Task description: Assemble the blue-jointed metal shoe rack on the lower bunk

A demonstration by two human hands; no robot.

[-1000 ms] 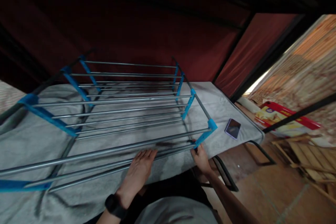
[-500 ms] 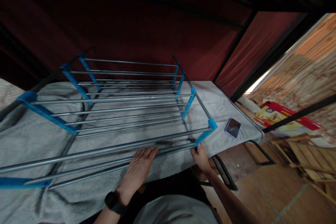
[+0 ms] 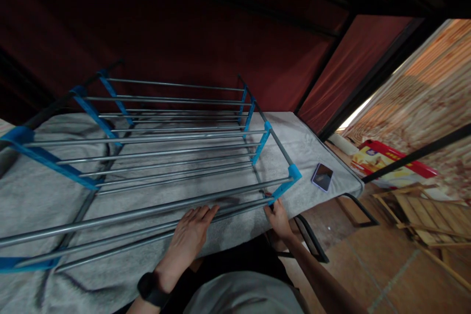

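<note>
A rack of grey metal rods (image 3: 158, 206) with blue plastic brackets (image 3: 283, 189) lies across a bed, its frame bars dark. My left hand (image 3: 193, 230), a black watch on its wrist, is over the near lower rods with its fingers bent across them; the fingertips are partly hidden. At the near right corner, my right hand (image 3: 279, 221) pinches the bottom end of the blue bracket, where the lower rods meet it. The thumb is on the near side, and the other fingertips are hidden behind the bracket.
Grey fleece bedding (image 3: 294, 142) lies under the rack. A phone (image 3: 323, 177) rests on it to the right. Dark red fabric panels (image 3: 206, 49) hang behind. On the floor at right are a red and yellow box (image 3: 393, 164) and a folded wooden piece (image 3: 423, 216).
The view has shifted slightly, so the rack, phone and box appear a little further left. Both hands keep their places on the rack.
</note>
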